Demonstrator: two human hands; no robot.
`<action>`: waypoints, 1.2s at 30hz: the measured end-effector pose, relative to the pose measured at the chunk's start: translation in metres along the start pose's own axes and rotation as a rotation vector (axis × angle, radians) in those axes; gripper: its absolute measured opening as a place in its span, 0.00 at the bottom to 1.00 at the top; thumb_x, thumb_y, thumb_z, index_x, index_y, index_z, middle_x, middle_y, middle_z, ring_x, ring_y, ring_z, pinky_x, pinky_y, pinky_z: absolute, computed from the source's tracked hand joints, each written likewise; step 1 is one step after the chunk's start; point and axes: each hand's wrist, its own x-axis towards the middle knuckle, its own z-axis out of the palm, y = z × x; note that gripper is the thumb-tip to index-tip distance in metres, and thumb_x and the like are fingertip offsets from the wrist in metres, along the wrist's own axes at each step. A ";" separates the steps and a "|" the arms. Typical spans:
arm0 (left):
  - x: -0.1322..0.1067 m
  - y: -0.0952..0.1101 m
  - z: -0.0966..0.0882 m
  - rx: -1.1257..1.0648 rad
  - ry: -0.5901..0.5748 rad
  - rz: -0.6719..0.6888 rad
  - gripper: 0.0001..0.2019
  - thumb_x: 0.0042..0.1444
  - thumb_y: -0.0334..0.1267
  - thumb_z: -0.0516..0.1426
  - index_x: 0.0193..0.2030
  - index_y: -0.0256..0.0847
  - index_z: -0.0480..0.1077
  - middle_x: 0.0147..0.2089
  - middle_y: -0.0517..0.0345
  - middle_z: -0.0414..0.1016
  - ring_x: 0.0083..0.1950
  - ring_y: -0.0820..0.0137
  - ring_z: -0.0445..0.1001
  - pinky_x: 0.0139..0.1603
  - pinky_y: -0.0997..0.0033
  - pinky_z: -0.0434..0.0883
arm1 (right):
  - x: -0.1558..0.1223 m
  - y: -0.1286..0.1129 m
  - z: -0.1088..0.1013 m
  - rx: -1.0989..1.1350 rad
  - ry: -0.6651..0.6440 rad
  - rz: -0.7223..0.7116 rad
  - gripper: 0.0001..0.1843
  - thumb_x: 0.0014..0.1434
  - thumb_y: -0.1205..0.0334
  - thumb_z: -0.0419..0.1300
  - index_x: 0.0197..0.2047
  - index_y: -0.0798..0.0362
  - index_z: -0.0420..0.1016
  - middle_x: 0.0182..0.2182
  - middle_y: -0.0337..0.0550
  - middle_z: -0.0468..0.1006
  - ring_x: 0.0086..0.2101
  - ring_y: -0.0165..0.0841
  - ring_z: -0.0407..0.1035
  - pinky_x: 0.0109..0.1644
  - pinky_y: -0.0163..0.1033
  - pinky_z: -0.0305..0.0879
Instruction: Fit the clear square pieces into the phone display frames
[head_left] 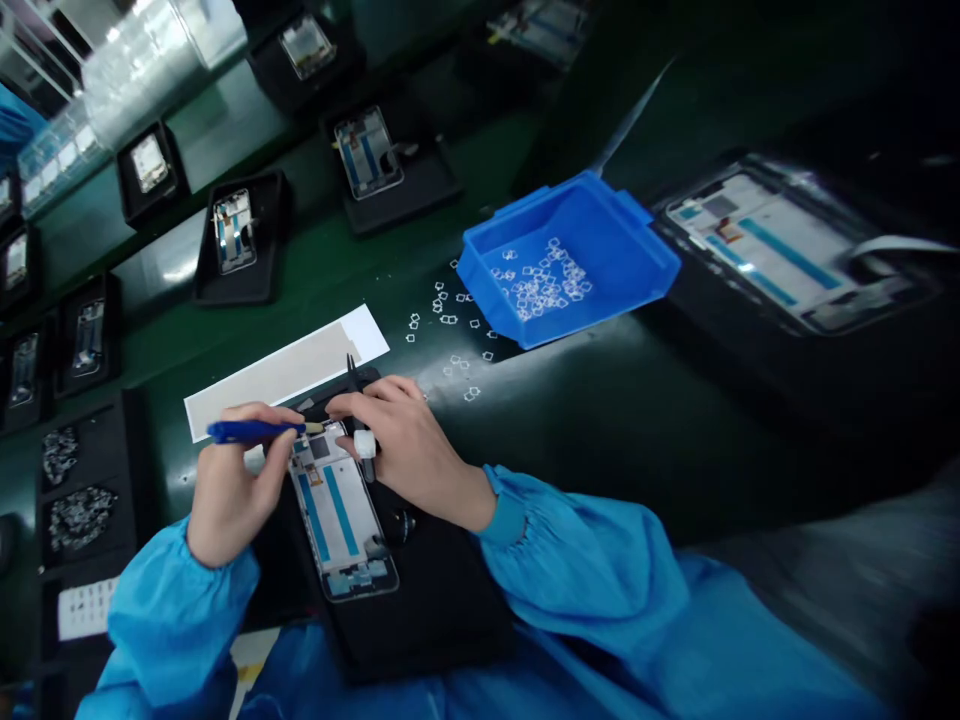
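Observation:
A phone frame (341,515) with blue strips lies in a black holder (442,600) in front of me. My left hand (229,485) is closed round a blue pen-like tool (251,431), its tip touching the upper end of the frame. My right hand (409,440) is closed on black tweezers (354,385), pressed at the same end of the frame; one finger wears a white cot (365,444). Both arms are in blue sleeves.
A blue bin (600,225) of small square metal parts stands beyond my hands, with loose parts (450,320) spilled beside it. A white paper strip (285,368) lies nearby. Several phone frames in black holders, such as one (236,235), line the green belt. Parts trays (79,515) sit at left.

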 end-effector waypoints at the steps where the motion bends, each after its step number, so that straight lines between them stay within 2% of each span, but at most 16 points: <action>1: 0.000 -0.003 0.000 -0.096 0.123 -0.037 0.10 0.60 0.31 0.58 0.46 0.43 0.63 0.41 0.57 0.77 0.43 0.68 0.80 0.42 0.69 0.76 | 0.000 -0.001 0.000 0.008 0.000 -0.001 0.09 0.63 0.69 0.58 0.47 0.53 0.71 0.39 0.43 0.80 0.38 0.38 0.68 0.47 0.44 0.56; 3: -0.002 -0.010 -0.001 -0.252 0.417 -0.020 0.11 0.60 0.29 0.57 0.46 0.44 0.61 0.37 0.61 0.75 0.40 0.68 0.79 0.44 0.64 0.77 | 0.001 -0.002 -0.001 0.023 0.001 -0.006 0.08 0.62 0.70 0.59 0.45 0.53 0.71 0.38 0.42 0.80 0.37 0.37 0.68 0.46 0.43 0.56; 4: -0.005 -0.012 -0.001 -0.266 0.520 0.023 0.09 0.60 0.29 0.56 0.45 0.44 0.62 0.35 0.63 0.73 0.38 0.69 0.78 0.45 0.62 0.76 | 0.001 -0.002 -0.001 0.029 0.001 -0.008 0.08 0.63 0.70 0.59 0.45 0.53 0.71 0.38 0.41 0.80 0.37 0.36 0.68 0.47 0.43 0.56; 5: -0.009 -0.014 -0.002 -0.222 0.542 0.070 0.07 0.60 0.28 0.54 0.42 0.44 0.63 0.33 0.63 0.71 0.36 0.70 0.76 0.45 0.63 0.76 | 0.002 -0.002 -0.001 0.032 -0.002 -0.008 0.08 0.63 0.70 0.59 0.45 0.52 0.70 0.38 0.41 0.80 0.37 0.36 0.68 0.47 0.43 0.56; 6: -0.014 -0.015 -0.001 -0.126 0.479 0.107 0.06 0.60 0.27 0.53 0.40 0.43 0.65 0.32 0.63 0.69 0.35 0.71 0.75 0.44 0.66 0.75 | 0.002 -0.002 -0.002 0.034 -0.002 -0.008 0.08 0.62 0.70 0.59 0.45 0.52 0.70 0.38 0.41 0.80 0.37 0.36 0.69 0.48 0.43 0.56; 8: -0.025 -0.016 0.003 0.164 0.206 0.160 0.08 0.61 0.28 0.52 0.40 0.43 0.70 0.31 0.61 0.68 0.32 0.72 0.71 0.35 0.73 0.72 | 0.002 -0.003 -0.002 0.033 -0.002 0.000 0.09 0.62 0.70 0.59 0.45 0.52 0.70 0.39 0.40 0.80 0.38 0.36 0.69 0.48 0.44 0.57; 10: -0.036 -0.016 0.011 0.450 -0.022 0.211 0.12 0.62 0.30 0.53 0.49 0.44 0.73 0.31 0.60 0.68 0.29 0.73 0.70 0.29 0.76 0.66 | 0.002 -0.002 -0.002 0.028 -0.005 0.007 0.09 0.61 0.70 0.60 0.45 0.51 0.70 0.39 0.40 0.80 0.38 0.37 0.69 0.48 0.44 0.57; 13: -0.041 -0.017 0.022 0.698 -0.100 0.264 0.16 0.63 0.33 0.52 0.56 0.46 0.72 0.30 0.59 0.68 0.26 0.72 0.67 0.24 0.74 0.62 | 0.002 -0.003 -0.001 0.019 -0.010 0.015 0.10 0.61 0.70 0.61 0.45 0.50 0.70 0.40 0.39 0.80 0.38 0.36 0.69 0.48 0.45 0.58; 19: -0.034 -0.018 0.022 0.690 -0.241 0.183 0.18 0.61 0.31 0.54 0.56 0.48 0.73 0.33 0.59 0.72 0.30 0.68 0.73 0.26 0.71 0.65 | 0.001 -0.006 -0.003 0.052 -0.007 0.026 0.07 0.65 0.69 0.56 0.45 0.50 0.72 0.39 0.41 0.81 0.38 0.37 0.70 0.48 0.47 0.61; 22: -0.033 -0.019 0.014 0.601 -0.334 0.071 0.21 0.60 0.30 0.55 0.59 0.51 0.71 0.37 0.61 0.75 0.33 0.68 0.76 0.27 0.72 0.67 | 0.002 0.000 -0.014 0.215 0.103 0.089 0.11 0.69 0.64 0.51 0.50 0.49 0.72 0.37 0.42 0.81 0.38 0.36 0.73 0.47 0.46 0.67; 24: -0.028 -0.020 0.007 0.508 -0.383 0.042 0.22 0.60 0.30 0.55 0.60 0.51 0.70 0.39 0.61 0.75 0.34 0.69 0.77 0.28 0.73 0.69 | 0.006 0.012 -0.026 0.325 0.219 0.196 0.15 0.70 0.57 0.51 0.55 0.49 0.72 0.33 0.40 0.79 0.32 0.34 0.73 0.40 0.43 0.71; 26: -0.015 -0.022 0.002 0.395 -0.357 0.035 0.22 0.61 0.30 0.53 0.61 0.49 0.69 0.40 0.60 0.76 0.35 0.70 0.77 0.32 0.74 0.71 | 0.016 0.027 -0.036 0.407 0.278 0.319 0.20 0.68 0.49 0.52 0.56 0.49 0.73 0.31 0.39 0.76 0.27 0.31 0.70 0.33 0.39 0.73; 29: 0.023 -0.024 0.006 0.355 -0.288 0.050 0.20 0.62 0.32 0.51 0.59 0.47 0.70 0.48 0.57 0.77 0.46 0.67 0.78 0.42 0.71 0.74 | 0.037 0.048 -0.042 0.497 0.215 0.459 0.25 0.60 0.42 0.58 0.49 0.53 0.77 0.31 0.42 0.75 0.31 0.33 0.72 0.29 0.37 0.75; 31: 0.056 -0.025 0.017 0.442 -0.382 0.084 0.20 0.62 0.32 0.51 0.59 0.50 0.71 0.57 0.58 0.74 0.51 0.63 0.77 0.45 0.67 0.75 | 0.052 0.057 -0.038 0.506 0.170 0.512 0.25 0.55 0.41 0.61 0.43 0.54 0.78 0.29 0.42 0.76 0.32 0.34 0.73 0.27 0.35 0.75; 33: 0.084 -0.027 0.030 0.542 -0.545 0.123 0.22 0.62 0.31 0.51 0.59 0.55 0.71 0.64 0.62 0.69 0.51 0.62 0.78 0.46 0.65 0.75 | 0.063 0.065 -0.030 0.474 0.157 0.532 0.23 0.52 0.43 0.63 0.38 0.55 0.77 0.27 0.42 0.76 0.30 0.34 0.73 0.26 0.35 0.74; 36: 0.106 -0.032 0.044 0.636 -0.721 0.166 0.24 0.62 0.30 0.51 0.59 0.62 0.70 0.70 0.66 0.61 0.50 0.61 0.79 0.46 0.65 0.75 | 0.071 0.072 -0.018 0.417 0.163 0.536 0.19 0.52 0.46 0.62 0.33 0.55 0.76 0.23 0.41 0.75 0.26 0.34 0.73 0.24 0.35 0.72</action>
